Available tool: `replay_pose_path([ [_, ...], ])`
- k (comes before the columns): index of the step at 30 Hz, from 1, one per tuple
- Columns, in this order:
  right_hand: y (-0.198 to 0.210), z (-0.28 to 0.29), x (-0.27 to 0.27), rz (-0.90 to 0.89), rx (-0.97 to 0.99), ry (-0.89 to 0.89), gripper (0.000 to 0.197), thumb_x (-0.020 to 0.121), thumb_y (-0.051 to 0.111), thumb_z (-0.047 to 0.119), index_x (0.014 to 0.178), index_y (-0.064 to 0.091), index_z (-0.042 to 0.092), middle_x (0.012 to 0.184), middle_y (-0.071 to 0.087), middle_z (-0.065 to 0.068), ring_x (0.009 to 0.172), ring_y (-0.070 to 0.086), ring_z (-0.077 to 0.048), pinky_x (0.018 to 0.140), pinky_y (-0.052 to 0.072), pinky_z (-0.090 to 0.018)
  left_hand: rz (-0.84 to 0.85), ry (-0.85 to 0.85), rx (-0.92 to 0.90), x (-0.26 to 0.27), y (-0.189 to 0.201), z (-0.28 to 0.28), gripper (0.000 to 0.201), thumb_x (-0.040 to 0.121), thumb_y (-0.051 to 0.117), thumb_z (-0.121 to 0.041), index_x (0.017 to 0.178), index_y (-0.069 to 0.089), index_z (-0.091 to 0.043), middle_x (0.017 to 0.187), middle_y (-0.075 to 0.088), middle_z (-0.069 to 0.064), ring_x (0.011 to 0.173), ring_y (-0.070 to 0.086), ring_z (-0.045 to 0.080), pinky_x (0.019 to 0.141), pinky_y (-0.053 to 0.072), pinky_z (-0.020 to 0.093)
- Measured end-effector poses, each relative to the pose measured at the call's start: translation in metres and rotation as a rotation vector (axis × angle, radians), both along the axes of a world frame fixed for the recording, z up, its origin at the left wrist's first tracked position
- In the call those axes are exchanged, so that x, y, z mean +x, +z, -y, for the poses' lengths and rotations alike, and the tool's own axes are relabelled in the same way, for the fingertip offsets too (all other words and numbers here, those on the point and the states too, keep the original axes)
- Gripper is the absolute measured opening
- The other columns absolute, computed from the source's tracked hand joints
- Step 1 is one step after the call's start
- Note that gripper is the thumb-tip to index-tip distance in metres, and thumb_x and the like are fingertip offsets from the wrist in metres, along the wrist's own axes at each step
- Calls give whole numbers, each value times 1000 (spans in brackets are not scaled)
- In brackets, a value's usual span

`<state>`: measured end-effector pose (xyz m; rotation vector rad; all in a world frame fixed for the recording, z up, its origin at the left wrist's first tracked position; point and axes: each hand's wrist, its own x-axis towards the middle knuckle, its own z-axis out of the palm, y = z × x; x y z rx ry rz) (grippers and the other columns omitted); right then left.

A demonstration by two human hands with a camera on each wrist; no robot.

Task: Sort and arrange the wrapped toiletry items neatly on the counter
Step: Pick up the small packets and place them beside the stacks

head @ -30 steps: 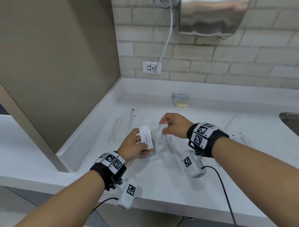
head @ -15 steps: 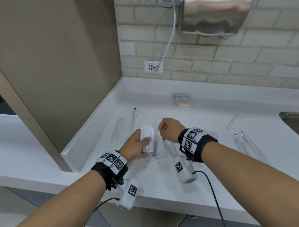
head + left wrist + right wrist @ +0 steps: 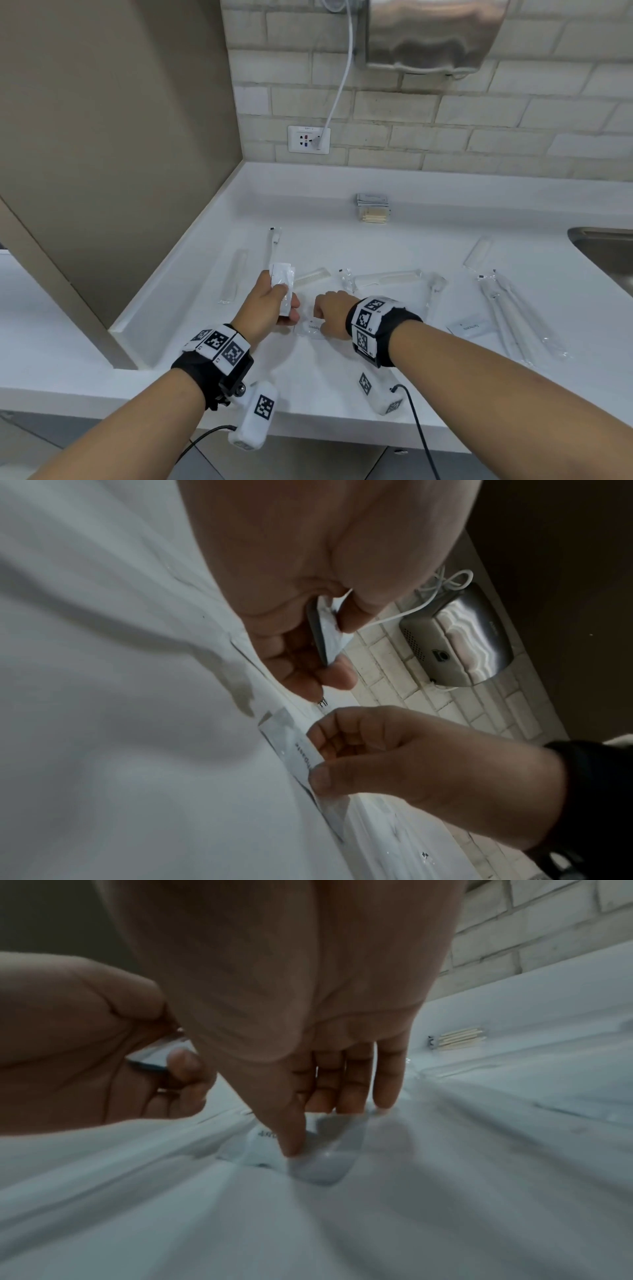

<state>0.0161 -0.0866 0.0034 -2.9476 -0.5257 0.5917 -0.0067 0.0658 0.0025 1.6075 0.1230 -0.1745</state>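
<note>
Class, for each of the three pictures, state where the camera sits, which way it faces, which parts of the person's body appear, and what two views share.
Head: worn on the head, looking forward and down at the counter; both forearms, left hand and right hand show.
Left wrist: under the left hand, looking along it toward the brick wall; its fingers grip small packets.
Right wrist: under the right hand, facing the counter; its fingertips pinch a flat sachet.
Shared: both wrist views show both hands and the sachet.

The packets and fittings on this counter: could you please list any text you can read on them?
"...hpaste", partly hidden: flat packet under the right hand.
Print, blurred: packet near the toothbrushes.
Label, too small: wall socket.
Mark, unreadable: hand dryer.
Letters beside square codes, too small: wristbands.
</note>
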Motion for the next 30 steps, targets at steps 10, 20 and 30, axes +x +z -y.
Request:
replay_pose_path([
  [10, 30, 63, 15, 18, 516, -233, 9, 93, 51, 15, 98, 48, 22, 99, 62, -6, 76, 57, -19, 59, 45, -19, -64, -22, -165, 5, 7, 29, 60, 98, 28, -59, 99, 64, -12, 68, 62, 8, 54, 53, 24, 66, 49, 36],
  [20, 76, 153, 20, 64, 575, -330, 13, 89, 59, 17, 101, 64, 17, 93, 64, -1, 73, 64, -17, 59, 49, -25, 97, -140, 179, 24, 15, 99, 36, 87, 69, -27, 110, 49, -8, 77, 61, 9, 54, 55, 19, 58, 52, 33],
  [30, 56, 245, 1, -34, 98, -343, 16, 89, 53, 19, 103, 62, 18, 98, 52, 6, 92, 51, -15, 77, 42, -25, 22, -340, 729, 28, -7, 164, 74, 65, 80, -34, 125, 40, -18, 102, 63, 0, 83, 61, 11, 59, 45, 22],
])
